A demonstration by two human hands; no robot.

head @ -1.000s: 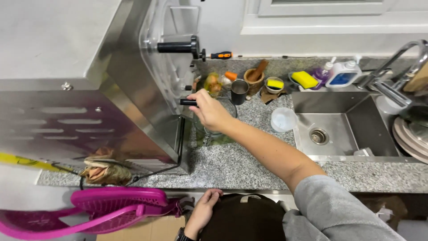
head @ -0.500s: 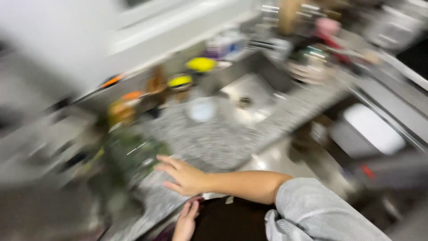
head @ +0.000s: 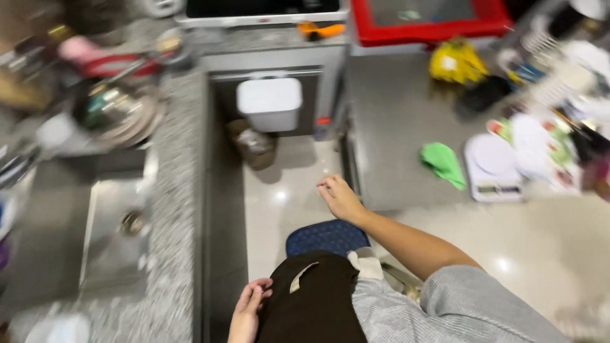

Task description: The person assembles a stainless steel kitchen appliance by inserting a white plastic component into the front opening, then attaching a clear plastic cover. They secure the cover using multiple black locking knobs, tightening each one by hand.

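My right hand [head: 340,198] hangs in the air with its fingers loosely apart and nothing in it, close to the near corner of a steel table [head: 394,121]. My left hand [head: 246,310] rests low against my dark apron [head: 311,298], fingers relaxed, holding nothing. On the table lie a green cloth [head: 443,162] and a white kitchen scale [head: 492,166], both to the right of my right hand. The frame is motion-blurred.
A granite counter [head: 171,209] with a steel sink [head: 111,228] runs along the left, dishes [head: 121,114] piled beyond it. A white lidded bin [head: 269,103] stands on the pale floor ahead. A red-rimmed tray [head: 424,25], yellow bag [head: 456,62] and cluttered rack sit at the right.
The view has swung right from the counter and steel appliance to the floor gap and steel table. My right hand left the black handle by the appliance and now hangs free.
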